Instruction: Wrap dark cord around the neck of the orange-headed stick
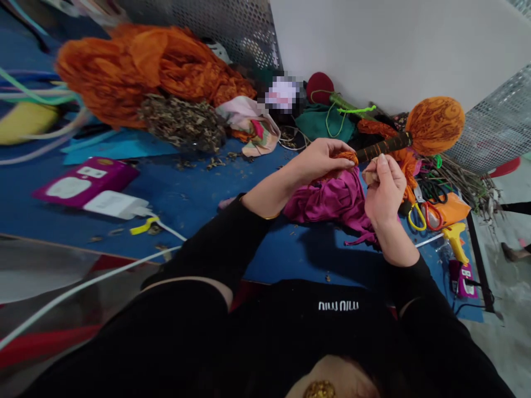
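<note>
A dark brown stick (384,147) wound with thin orange thread lies tilted across my hands. Its far right end carries a round head (435,125) covered in orange cloth with a dark pattern. My left hand (327,157) is closed around the stick's near end, where some orange cloth bunches under the fingers. Just below the stick, my right hand (386,185) is pinched shut; whatever sits between its fingertips is too small to make out. Under both hands lies a crumpled magenta cloth (327,202) on the blue table (265,251).
A big heap of orange cloth (161,66) and dried plant matter (180,121) sit at the back left. Purple power boxes (89,179) trail a white cable. On the right are scissors (417,217), a yellow glue gun (456,241) and dry twigs (468,177). A white panel (373,50) stands behind.
</note>
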Tool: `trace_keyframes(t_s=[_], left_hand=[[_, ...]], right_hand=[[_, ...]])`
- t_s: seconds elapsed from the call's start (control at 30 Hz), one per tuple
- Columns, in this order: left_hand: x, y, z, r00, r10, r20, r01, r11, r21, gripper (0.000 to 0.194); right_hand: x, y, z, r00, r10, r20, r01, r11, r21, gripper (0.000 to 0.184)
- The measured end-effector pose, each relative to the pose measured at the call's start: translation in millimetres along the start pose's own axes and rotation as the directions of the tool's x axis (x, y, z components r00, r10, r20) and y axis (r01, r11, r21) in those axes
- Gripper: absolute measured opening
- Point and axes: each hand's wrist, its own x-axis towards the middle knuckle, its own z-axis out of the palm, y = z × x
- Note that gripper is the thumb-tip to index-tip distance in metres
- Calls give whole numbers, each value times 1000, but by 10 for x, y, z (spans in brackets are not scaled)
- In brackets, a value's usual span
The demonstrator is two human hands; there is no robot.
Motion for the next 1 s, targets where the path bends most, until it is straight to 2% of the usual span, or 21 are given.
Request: trace_keyframes(t_s=[0.13,0.23,0.3,0.47,0.53,0.6,0.73,0.8,0.9,1.0], left_hand=[[-5,15,23,998,-7,-59,10,999,52,16],[-3,17,25,997,17,-72,-9,993,117,11],[5,17,6,999,19,-44,-13,991,136,10],[45,-10,-62,997,28,-66,-15,980,200,29],[65,-33,-97,995,51,-85,-28,969,247,27],[84,-58,-140,992,92,-91,-59,946,319,21],[115,-99,-217,968,223,-111,-134,841,524,27],[119,-114,-226,960,256,-109,-130,758,640,33],[109,-130,-200,968,236,-89,-90,655,751,37],[92,-140,-153,976,213,-51,-107,668,736,35]], right_hand=[[9,49,15,996,65,62,-65,998,1,61],[-17,63,24,992,68,106,-66,998,-17,61],[-29,62,25,992,44,120,-38,998,-51,59],[-17,-29,-27,990,-82,117,98,985,-139,52],[-11,-78,-68,972,-186,147,218,944,-246,51],[-12,-109,-103,935,-286,212,348,858,-378,51],[-22,-102,-125,855,-376,357,517,676,-525,47],[-6,-89,-129,815,-396,422,576,624,-527,44],[67,-92,-174,776,-405,484,629,560,-539,42],[175,-134,-268,776,-400,488,629,556,-543,41]])
